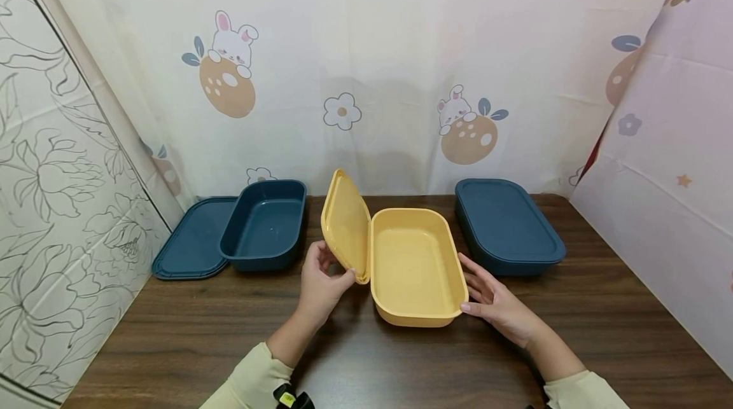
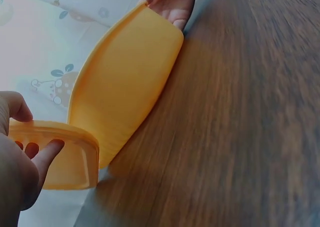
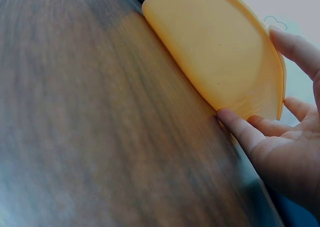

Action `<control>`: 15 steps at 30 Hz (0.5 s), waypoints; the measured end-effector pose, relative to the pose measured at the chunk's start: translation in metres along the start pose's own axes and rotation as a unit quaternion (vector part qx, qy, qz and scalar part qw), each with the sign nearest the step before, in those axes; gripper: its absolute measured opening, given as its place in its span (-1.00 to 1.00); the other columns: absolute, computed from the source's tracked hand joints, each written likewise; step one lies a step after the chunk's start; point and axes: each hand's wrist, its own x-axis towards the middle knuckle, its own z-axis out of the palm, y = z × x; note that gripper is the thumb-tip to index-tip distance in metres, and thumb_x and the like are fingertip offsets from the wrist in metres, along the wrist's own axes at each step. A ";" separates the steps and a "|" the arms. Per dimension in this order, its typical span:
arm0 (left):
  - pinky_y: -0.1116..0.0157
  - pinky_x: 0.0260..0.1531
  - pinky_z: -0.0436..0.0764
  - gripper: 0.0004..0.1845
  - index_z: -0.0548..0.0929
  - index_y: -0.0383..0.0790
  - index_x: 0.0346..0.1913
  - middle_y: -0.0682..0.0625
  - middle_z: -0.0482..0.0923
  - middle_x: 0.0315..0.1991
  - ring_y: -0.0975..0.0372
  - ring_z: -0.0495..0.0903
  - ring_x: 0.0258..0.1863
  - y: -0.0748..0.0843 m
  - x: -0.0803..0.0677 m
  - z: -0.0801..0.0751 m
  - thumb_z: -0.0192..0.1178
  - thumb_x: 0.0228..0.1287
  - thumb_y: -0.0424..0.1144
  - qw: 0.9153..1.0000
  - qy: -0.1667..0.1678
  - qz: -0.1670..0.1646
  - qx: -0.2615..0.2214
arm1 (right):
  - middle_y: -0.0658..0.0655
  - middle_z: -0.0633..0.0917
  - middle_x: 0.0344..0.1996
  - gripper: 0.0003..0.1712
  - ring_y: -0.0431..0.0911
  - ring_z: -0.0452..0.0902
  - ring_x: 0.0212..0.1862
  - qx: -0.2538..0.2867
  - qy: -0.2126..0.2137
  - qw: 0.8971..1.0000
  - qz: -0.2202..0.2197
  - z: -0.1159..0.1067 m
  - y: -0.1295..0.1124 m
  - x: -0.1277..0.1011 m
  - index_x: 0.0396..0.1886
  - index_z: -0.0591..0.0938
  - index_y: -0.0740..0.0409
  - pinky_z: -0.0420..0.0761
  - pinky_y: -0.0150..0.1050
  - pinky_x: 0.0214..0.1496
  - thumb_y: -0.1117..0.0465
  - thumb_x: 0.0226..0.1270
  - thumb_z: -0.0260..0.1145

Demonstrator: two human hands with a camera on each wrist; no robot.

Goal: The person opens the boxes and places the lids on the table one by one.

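In the head view a yellow rectangular container (image 1: pixel 412 263) sits on the table with its inside showing. My left hand (image 1: pixel 323 282) pinches the near end of a yellow lid (image 1: pixel 346 224), which stands tilted on its edge along the container's left side. The left wrist view shows the thumb and fingers on either side of this lid (image 2: pixel 75 162). On the container's near right corner rests my right hand (image 1: pixel 498 307), fingers mostly straight. In the right wrist view its thumb touches the rim and its other fingertips touch the wall of the container (image 3: pixel 215 47).
A dark blue container (image 1: pixel 263 259) without a lid stands left, partly beside or over a flat dark blue lid (image 1: pixel 191 243). On the right is a lidded dark blue container (image 1: pixel 509 224). A printed curtain (image 1: pixel 395 161) hangs behind the brown wooden table (image 1: pixel 424 364).
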 end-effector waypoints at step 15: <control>0.37 -0.46 0.66 0.07 0.06 -0.27 0.47 -0.38 0.46 -0.02 -0.13 0.50 -0.17 0.016 -0.006 -0.004 0.37 -0.14 -0.72 0.997 0.025 0.025 0.069 | 0.48 -0.14 0.48 0.02 -0.26 0.24 0.36 0.005 0.002 1.000 0.013 0.001 -0.001 0.000 0.59 -0.22 -0.02 0.47 -0.26 0.22 0.49 0.37 0.16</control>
